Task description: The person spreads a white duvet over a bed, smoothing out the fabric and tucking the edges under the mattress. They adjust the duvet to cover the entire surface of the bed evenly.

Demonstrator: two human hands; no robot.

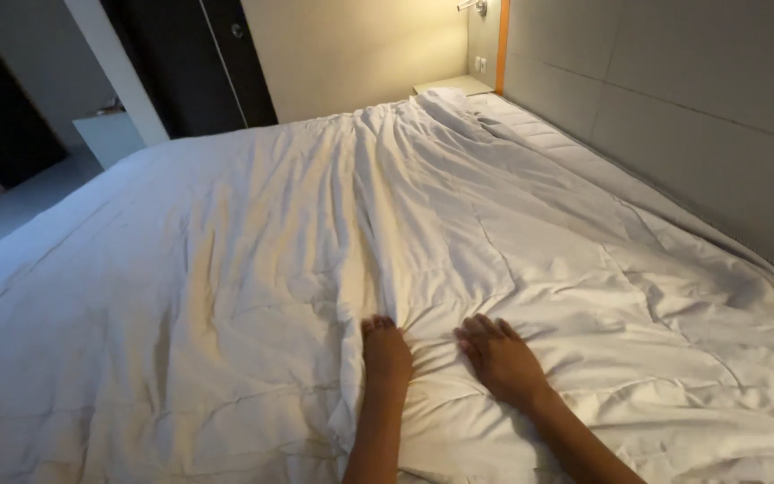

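A white quilted duvet (253,269) covers a wide bed and is wrinkled, with a long ridge of folds running from the near middle toward the far corner. My left hand (387,350) has its fingers curled into a fold of the duvet near the bed's front. Close beside it, my right hand (501,358) lies flat on the fabric with its fingers apart, pressing down. Both forearms reach in from the bottom edge.
A grey padded headboard wall (674,99) runs along the right side. A small bedside shelf (452,85) sits in the far corner under a wall lamp (474,7). Dark wardrobe doors (194,63) stand at the back left, with grey floor (11,211) to the left.
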